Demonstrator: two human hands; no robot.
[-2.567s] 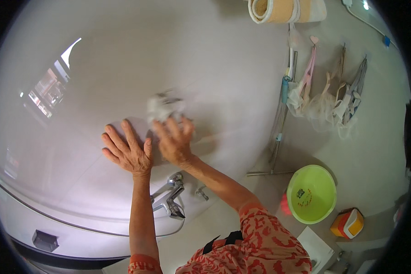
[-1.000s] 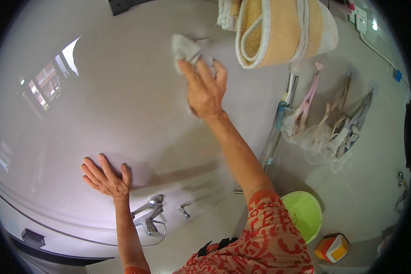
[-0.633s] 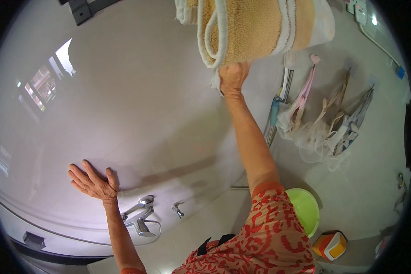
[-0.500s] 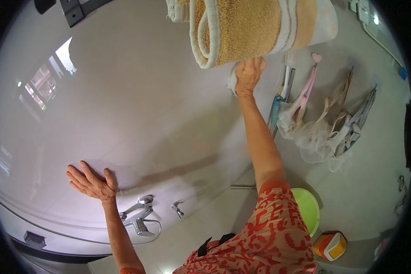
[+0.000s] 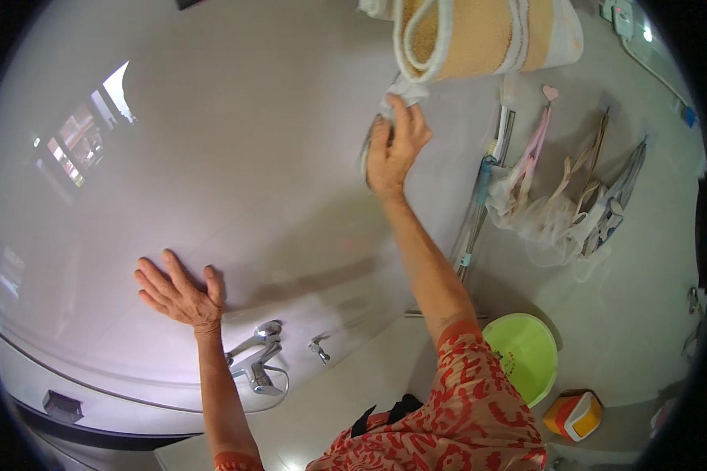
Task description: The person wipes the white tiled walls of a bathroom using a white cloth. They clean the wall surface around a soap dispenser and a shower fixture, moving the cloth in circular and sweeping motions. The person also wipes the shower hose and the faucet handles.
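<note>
Just below the hanging towels, my right hand point(image 5: 397, 153) presses a whitish cloth point(image 5: 407, 91) against the glossy pale wall point(image 5: 291, 141). Part of the cloth shows beyond my fingertips and along the thumb side; the rest lies under my palm. My left hand point(image 5: 182, 294) rests flat on the same wall with its fingers spread, holding nothing. Close to my left wrist is a chrome mixer tap point(image 5: 261, 361) with a thin hose, and beside it a small chrome valve point(image 5: 320, 349). A folded yellow and white towel point(image 5: 479, 39) hangs above my right hand.
Along the corner right of my right arm stand long poles point(image 5: 479, 196). Mesh bags and straps point(image 5: 558, 216) hang from hooks on the right wall. Lower right are a green basin point(image 5: 526, 357) and an orange and white container point(image 5: 573, 414). A cable point(image 5: 656, 71) runs at upper right.
My right hand has moved left and slightly down along the wall with the cloth, its fingers now more spread. The view has shifted a little; my left hand stays flat on the wall.
</note>
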